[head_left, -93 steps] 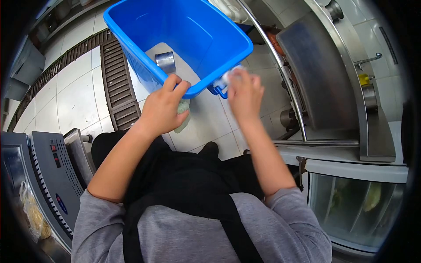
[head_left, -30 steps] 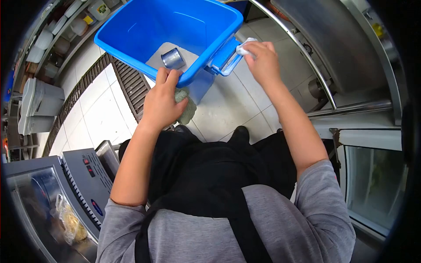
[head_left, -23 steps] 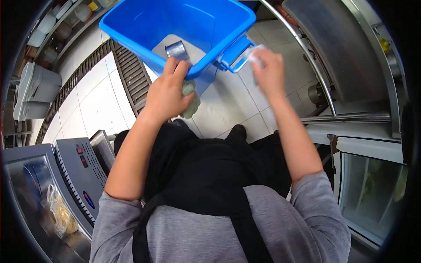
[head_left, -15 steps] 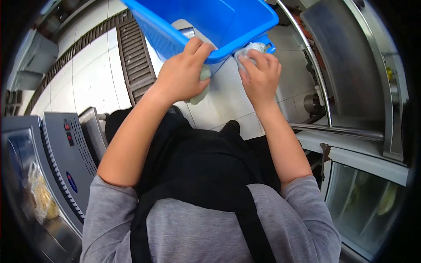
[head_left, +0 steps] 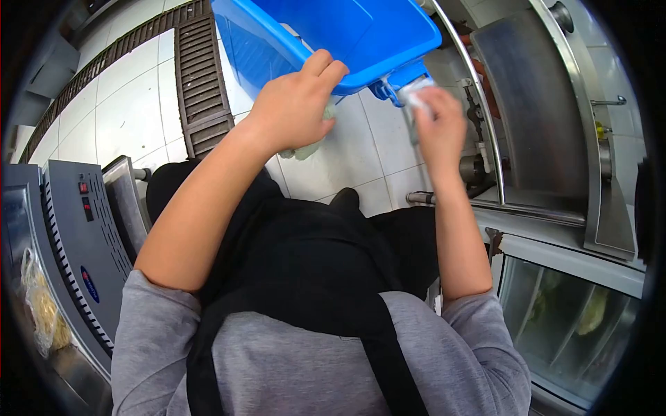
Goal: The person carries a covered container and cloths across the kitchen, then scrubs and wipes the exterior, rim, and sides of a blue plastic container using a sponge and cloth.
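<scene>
Wiping looks under way on the blue bin, seen over the tiled floor; base contact not visible. Right hand, blurred, closed round a pale cloth at the bin's side handle. Left hand curled over the near rim, a greenish cloth bunched beneath. Progress, judged: mid-work, at the handle. Surfaces done versus left: cannot tell; far end out of frame. Farther out: drain grate.
</scene>
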### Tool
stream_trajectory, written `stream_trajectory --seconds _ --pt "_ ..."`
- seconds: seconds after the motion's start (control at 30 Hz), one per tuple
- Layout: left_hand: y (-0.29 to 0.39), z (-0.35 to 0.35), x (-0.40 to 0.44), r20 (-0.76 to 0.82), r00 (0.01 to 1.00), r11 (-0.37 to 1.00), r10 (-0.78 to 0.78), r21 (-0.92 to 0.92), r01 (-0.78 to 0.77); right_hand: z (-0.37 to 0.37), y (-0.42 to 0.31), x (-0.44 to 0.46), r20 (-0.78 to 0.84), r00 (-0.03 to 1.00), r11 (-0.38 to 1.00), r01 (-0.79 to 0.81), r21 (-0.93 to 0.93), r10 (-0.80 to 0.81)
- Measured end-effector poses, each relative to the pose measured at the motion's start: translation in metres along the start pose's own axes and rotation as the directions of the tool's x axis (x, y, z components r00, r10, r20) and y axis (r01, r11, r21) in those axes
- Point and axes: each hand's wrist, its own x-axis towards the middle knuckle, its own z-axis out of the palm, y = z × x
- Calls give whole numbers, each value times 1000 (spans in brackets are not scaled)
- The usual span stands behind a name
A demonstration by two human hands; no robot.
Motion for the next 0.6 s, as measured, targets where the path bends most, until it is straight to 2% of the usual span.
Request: stream_trajectory --seconds 0.03,0.1,0.13,0.23,0.3,0.37,0.4,0.43,0.53,0.6 --pt "1 1 -1 6 1000 1000 -6 2 6 3 5 9 1 1000 1000 -5 -7 5" --pt "2 3 -1 -12 1000 1000 12 -5 -12 10 8 27 -57 989 986 -131 98 137" --pt "3 3 -1 -3 1000 1000 4 12 -4 22 -1 26 -112 993 999 -18 40 22" --pt "5 0 1 11 1000 1000 1 18 -1 27 26 48 -116 988 990 -111 -81 101" --pt "8 -2 2 15 1000 1000 -4 31 4 27 36 57 -136 980 983 -157 -95 143" --pt "11 -3 2 50 998 999 -30 16 29 32 30 47 -122 990 990 -87 -108 73" --pt "12 -4 5 79 995 998 -69 -2 69 29 10 32 -91 995 991 18 -131 -30" --pt "13 -5 8 81 995 998 -60 6 60 30 14 38 -102 994 992 12 -128 -25" --pt "18 -6 8 118 988 995 -98 -7 100 37 31 41 -151 987 995 -59 -86 45" --pt "18 -5 6 129 987 996 -93 11 93 39 39 50 -189 971 983 -166 -84 148"
